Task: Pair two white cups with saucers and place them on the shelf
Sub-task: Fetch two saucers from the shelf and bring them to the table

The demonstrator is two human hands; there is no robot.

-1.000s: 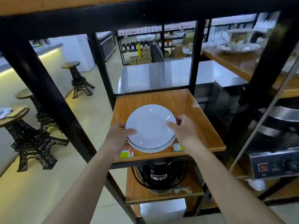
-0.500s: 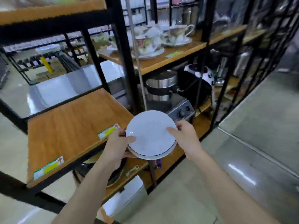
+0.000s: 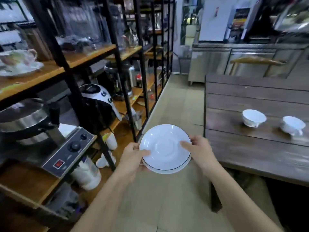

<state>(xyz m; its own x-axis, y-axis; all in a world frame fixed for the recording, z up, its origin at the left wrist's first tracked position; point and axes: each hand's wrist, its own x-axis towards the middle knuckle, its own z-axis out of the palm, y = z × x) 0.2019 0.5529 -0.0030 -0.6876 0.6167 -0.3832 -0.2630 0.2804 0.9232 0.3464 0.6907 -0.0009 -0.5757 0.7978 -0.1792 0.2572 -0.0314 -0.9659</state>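
Note:
I hold white saucers [image 3: 165, 153] with a thin dark rim, apparently two stacked, level in front of me over the floor. My left hand [image 3: 133, 156] grips the left edge, thumb on top. My right hand [image 3: 199, 150] grips the right edge, thumb lying across the top. Two white cups [image 3: 253, 117] [image 3: 293, 124] stand on the dark wooden table [image 3: 250, 148] to the right, apart from each other and blurred. The wooden shelf [image 3: 25, 81] rack is on the left.
The black-framed rack holds a floral cup and saucer [image 3: 18, 61], a steel appliance with knobs [image 3: 66, 148], an air fryer [image 3: 98, 99] and white jugs low down. A tiled aisle [image 3: 180, 101] runs between rack and table. Steel counters [image 3: 234, 64] stand at the back.
My view has swung right, from the shelf board to the aisle and the table with the cups. The saucers stay held in both hands, now away from the shelf.

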